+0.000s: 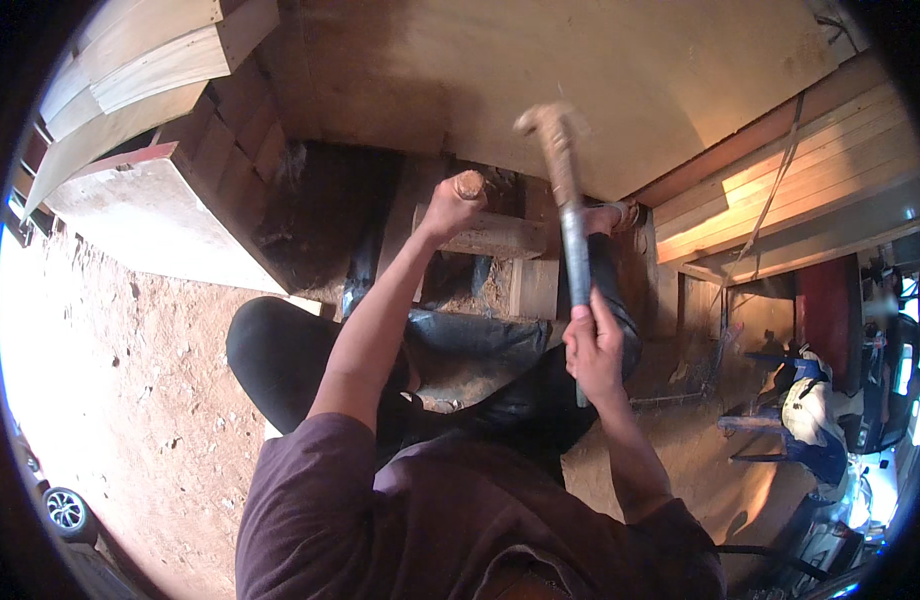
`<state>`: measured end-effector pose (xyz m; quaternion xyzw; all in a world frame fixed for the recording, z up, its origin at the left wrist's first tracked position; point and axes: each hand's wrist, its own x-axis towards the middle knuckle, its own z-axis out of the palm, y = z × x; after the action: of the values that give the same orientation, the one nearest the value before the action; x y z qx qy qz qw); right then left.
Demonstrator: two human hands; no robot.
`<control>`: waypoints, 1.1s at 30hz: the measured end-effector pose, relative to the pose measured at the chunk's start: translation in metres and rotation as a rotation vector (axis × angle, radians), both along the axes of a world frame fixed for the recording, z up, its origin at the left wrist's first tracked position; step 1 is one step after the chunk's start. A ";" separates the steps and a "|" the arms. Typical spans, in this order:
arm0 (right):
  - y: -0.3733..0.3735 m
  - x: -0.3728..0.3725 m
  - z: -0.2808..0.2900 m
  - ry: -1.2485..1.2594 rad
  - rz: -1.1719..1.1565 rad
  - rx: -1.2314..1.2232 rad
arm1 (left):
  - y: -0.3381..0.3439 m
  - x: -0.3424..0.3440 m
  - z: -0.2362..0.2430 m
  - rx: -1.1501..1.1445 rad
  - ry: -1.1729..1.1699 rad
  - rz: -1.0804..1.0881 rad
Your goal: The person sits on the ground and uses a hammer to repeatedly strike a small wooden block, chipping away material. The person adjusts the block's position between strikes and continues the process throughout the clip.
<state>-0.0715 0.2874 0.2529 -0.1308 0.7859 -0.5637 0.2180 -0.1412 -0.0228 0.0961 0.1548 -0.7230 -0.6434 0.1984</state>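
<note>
My right hand (594, 350) is closed round the lower shaft of a hammer (575, 250). The shaft looks like metal tube, and the brownish head, a little blurred, points away from me. In front of me my left hand (446, 216) makes a fist round an upright wooden handle (469, 184). Only its round, worn top shows; whatever lies below the fist is hidden. Just beyond and beside that fist is a pale wooden beam (495, 236), with a shorter wood block (533, 289) nearer to me. The hammer head is apart from the handle, up and to its right.
A large plywood sheet (580, 60) stands along the far side. Stacked boards (150, 70) and a white panel (160, 215) are at left. Slatted wood (800, 170) runs along the right. Another person (815, 420) is seated at far right. Wood shavings litter the ground.
</note>
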 end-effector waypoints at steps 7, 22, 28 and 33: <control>-0.002 0.004 -0.014 0.377 0.111 -0.076 | -0.003 -0.004 -0.007 -0.034 0.021 -0.013; -0.006 0.008 -0.018 0.355 0.085 0.067 | -0.002 0.004 0.001 -0.040 0.002 0.036; -0.004 0.004 -0.020 0.087 0.099 0.188 | -0.006 0.002 -0.004 -0.155 0.029 0.014; 0.004 0.016 0.000 0.126 0.033 -0.071 | -0.003 0.003 -0.007 -0.185 -0.046 0.084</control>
<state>-0.0556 0.2913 0.2527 -0.1865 0.7753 -0.5782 0.1728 -0.1381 -0.0262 0.0888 0.1807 -0.7767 -0.5612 0.2218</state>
